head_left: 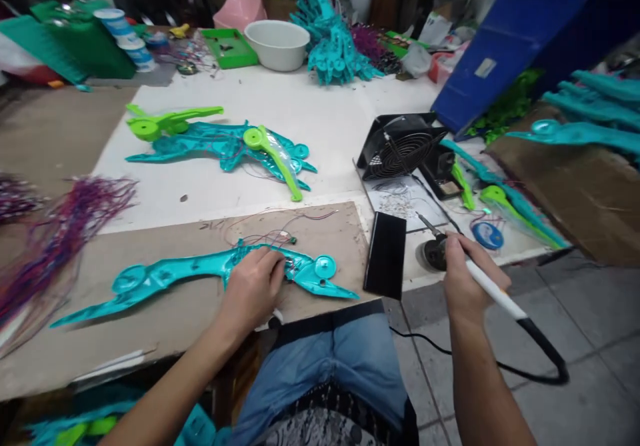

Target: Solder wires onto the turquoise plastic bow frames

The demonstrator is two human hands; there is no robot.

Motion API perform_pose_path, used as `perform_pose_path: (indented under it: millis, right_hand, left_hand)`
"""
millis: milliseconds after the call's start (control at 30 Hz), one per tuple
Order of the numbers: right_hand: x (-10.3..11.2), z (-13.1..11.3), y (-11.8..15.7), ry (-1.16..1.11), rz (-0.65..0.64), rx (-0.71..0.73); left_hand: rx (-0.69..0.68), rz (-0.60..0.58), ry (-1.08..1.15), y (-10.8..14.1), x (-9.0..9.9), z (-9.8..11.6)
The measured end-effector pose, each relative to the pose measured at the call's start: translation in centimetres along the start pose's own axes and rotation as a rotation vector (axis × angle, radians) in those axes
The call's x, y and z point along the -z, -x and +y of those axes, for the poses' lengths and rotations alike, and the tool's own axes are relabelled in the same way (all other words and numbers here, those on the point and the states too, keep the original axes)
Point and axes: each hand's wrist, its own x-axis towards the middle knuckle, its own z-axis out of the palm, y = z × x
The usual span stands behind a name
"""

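My right hand [470,273] is wrapped round a soldering iron [495,289] with a white handle. The iron's metal tip points up and left, above a small dark round pot [433,254]. My left hand [253,287] rests on the middle of a long teal plastic part [175,274]; its fingers are pinched together, and what lies between them is hidden. Thin wires [265,231] and a small green piece [293,240] lie just beyond those fingers. The teal part lies flat on brown cardboard [320,223] along the table's near edge.
A black phone [385,255] lies between my hands. Behind it stands a black fan [400,146]. More teal parts with green pieces [215,141] lie farther back. Bundled purple wires [65,239] are at left. A blue bin [520,39] leans at right. The iron's cord [550,349] hangs beside the table.
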Motion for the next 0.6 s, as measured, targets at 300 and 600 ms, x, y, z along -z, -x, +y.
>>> perform_pose_path:
  millis: [300, 600]
  right_hand:
    - [-2.7, 3.8, -3.0, 0.033, -0.11, 0.047]
    - [-3.4, 4.0, -3.8, 0.0, -0.161, 0.058]
  left_hand:
    - [-0.013, -0.007, -0.027, 0.0, 0.1, -0.1]
    - [-0.038, 0.001, -0.035, 0.0, 0.0, -0.3]
